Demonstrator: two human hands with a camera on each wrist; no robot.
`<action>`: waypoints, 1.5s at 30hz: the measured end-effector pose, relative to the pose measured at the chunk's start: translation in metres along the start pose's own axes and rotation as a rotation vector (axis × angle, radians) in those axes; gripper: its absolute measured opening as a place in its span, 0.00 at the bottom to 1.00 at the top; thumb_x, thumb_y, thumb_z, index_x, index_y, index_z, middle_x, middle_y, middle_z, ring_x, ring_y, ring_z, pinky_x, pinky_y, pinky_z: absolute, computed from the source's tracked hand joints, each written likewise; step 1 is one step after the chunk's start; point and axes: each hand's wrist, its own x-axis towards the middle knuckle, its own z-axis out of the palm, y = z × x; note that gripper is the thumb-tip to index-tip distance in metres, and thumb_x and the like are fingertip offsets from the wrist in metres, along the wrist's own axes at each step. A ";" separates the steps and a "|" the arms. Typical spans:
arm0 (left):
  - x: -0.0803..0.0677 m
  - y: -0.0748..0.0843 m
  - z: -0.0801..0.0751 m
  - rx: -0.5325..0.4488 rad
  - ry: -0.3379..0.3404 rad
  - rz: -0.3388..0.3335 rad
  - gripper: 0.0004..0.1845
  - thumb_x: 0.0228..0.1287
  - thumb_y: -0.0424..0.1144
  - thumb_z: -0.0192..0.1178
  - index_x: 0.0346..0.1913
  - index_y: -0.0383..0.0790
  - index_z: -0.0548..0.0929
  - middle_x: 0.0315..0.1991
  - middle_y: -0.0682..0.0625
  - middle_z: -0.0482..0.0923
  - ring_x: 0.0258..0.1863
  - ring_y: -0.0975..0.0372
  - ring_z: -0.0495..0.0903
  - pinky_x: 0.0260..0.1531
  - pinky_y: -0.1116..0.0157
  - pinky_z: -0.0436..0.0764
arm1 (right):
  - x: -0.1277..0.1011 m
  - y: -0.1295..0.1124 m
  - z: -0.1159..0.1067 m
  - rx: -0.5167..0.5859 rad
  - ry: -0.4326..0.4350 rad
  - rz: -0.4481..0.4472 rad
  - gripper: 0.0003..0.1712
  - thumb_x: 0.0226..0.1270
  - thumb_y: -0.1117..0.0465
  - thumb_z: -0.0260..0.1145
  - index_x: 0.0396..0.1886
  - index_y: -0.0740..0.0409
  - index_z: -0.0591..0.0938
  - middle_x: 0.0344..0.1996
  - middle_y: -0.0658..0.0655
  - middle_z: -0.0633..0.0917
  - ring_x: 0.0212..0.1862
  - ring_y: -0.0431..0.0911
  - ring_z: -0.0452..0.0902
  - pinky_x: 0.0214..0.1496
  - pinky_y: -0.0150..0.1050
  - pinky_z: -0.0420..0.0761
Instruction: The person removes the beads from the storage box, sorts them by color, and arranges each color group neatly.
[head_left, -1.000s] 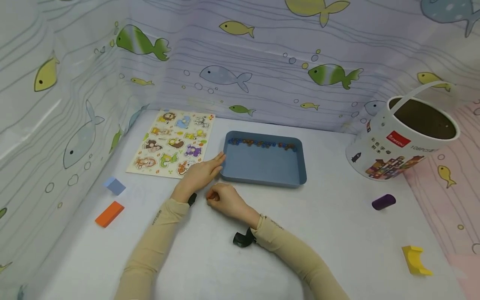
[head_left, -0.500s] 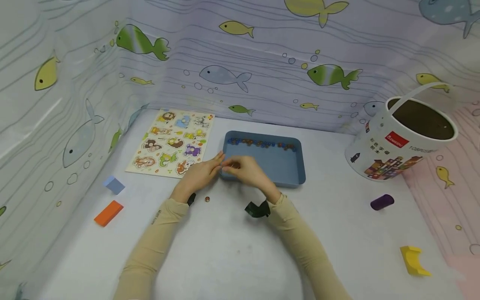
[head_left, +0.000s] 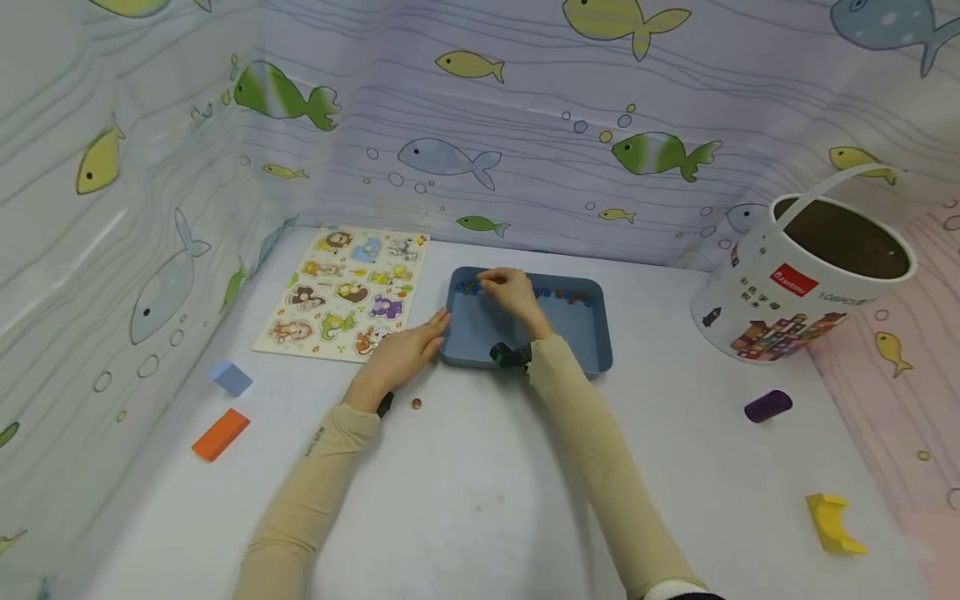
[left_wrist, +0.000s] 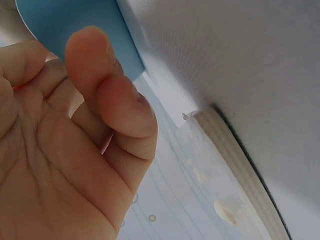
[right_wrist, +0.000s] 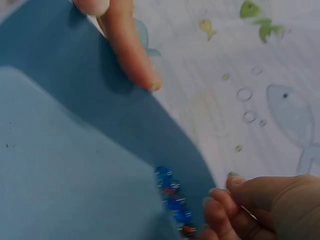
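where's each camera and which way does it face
Head: on the head, facing forward and down at the blue tray; left hand, right hand, sleeves show.
Left wrist: worn there, facing the tray's side and puzzle board's edge; left palm and fingers show.
Right wrist: worn there, facing the beads in the tray; fingers of both hands show.
Wrist views share the tray.

Beads (head_left: 468,287) lay inside the tray (head_left: 566,340) at 12 o'clock; a puzzle board (head_left: 341,292) sat at its 9, a bucket (head_left: 780,287) at 3.
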 end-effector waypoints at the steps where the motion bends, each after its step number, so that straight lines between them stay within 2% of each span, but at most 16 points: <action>1: 0.000 0.000 0.001 0.001 0.000 0.002 0.26 0.78 0.44 0.43 0.74 0.41 0.60 0.76 0.48 0.54 0.65 0.49 0.71 0.60 0.51 0.75 | 0.004 0.004 0.003 0.004 0.007 0.015 0.16 0.72 0.58 0.59 0.54 0.56 0.83 0.49 0.60 0.85 0.48 0.51 0.82 0.50 0.43 0.81; 5: 0.001 0.002 0.004 -0.011 0.000 0.003 0.26 0.78 0.44 0.43 0.74 0.42 0.60 0.76 0.49 0.55 0.66 0.49 0.71 0.61 0.51 0.74 | 0.015 0.012 0.012 -0.013 0.031 0.036 0.15 0.71 0.60 0.60 0.53 0.56 0.84 0.51 0.59 0.85 0.46 0.51 0.81 0.45 0.41 0.81; 8: 0.000 0.003 0.004 -0.022 0.009 0.003 0.26 0.77 0.43 0.44 0.74 0.42 0.61 0.76 0.50 0.55 0.66 0.50 0.71 0.61 0.51 0.74 | 0.018 0.014 0.016 -0.060 0.035 0.024 0.14 0.71 0.62 0.60 0.52 0.57 0.84 0.51 0.59 0.85 0.48 0.52 0.81 0.47 0.42 0.81; 13: 0.000 0.005 0.002 -0.016 0.013 0.000 0.26 0.77 0.44 0.44 0.74 0.43 0.61 0.76 0.50 0.56 0.66 0.50 0.71 0.60 0.51 0.75 | 0.021 0.015 0.020 -0.184 0.020 -0.008 0.13 0.69 0.64 0.62 0.51 0.59 0.85 0.49 0.59 0.86 0.51 0.52 0.81 0.53 0.44 0.81; 18: -0.001 0.006 0.003 -0.015 0.010 -0.003 0.26 0.77 0.44 0.44 0.74 0.43 0.61 0.76 0.50 0.56 0.65 0.50 0.71 0.59 0.51 0.75 | 0.021 0.014 0.022 -0.311 -0.017 -0.021 0.14 0.65 0.64 0.66 0.50 0.59 0.85 0.47 0.58 0.87 0.49 0.50 0.82 0.53 0.43 0.81; 24: 0.000 0.007 0.007 -0.018 0.000 -0.007 0.26 0.78 0.44 0.43 0.74 0.43 0.60 0.76 0.51 0.54 0.66 0.49 0.71 0.60 0.51 0.75 | 0.020 0.015 0.024 -0.346 -0.018 -0.025 0.14 0.64 0.63 0.68 0.48 0.61 0.85 0.44 0.59 0.88 0.46 0.50 0.83 0.50 0.42 0.82; 28: 0.000 0.006 0.007 -0.010 -0.002 -0.007 0.26 0.78 0.44 0.43 0.74 0.43 0.61 0.76 0.51 0.54 0.67 0.50 0.70 0.60 0.51 0.74 | 0.019 0.015 0.022 -0.304 -0.016 -0.033 0.13 0.65 0.62 0.67 0.47 0.60 0.86 0.42 0.59 0.88 0.43 0.49 0.83 0.46 0.40 0.82; 35: 0.000 0.005 0.001 0.005 0.001 0.002 0.26 0.78 0.44 0.43 0.74 0.42 0.61 0.76 0.49 0.55 0.66 0.50 0.70 0.60 0.51 0.75 | 0.006 0.005 0.014 -0.144 -0.024 -0.049 0.13 0.67 0.59 0.66 0.49 0.56 0.85 0.43 0.57 0.86 0.42 0.49 0.82 0.42 0.40 0.81; 42: -0.001 0.003 0.000 0.005 0.002 -0.007 0.26 0.78 0.44 0.44 0.74 0.43 0.60 0.76 0.49 0.54 0.64 0.49 0.73 0.56 0.50 0.77 | -0.030 -0.015 0.020 0.044 -0.075 -0.128 0.13 0.66 0.59 0.66 0.49 0.56 0.84 0.45 0.57 0.85 0.44 0.47 0.81 0.44 0.37 0.81; 45: -0.001 0.002 0.001 0.009 0.018 -0.017 0.26 0.78 0.45 0.43 0.74 0.44 0.60 0.74 0.47 0.60 0.54 0.48 0.81 0.48 0.52 0.81 | -0.050 -0.022 0.027 0.135 -0.113 -0.158 0.13 0.66 0.61 0.66 0.49 0.58 0.83 0.43 0.58 0.85 0.41 0.45 0.81 0.42 0.34 0.81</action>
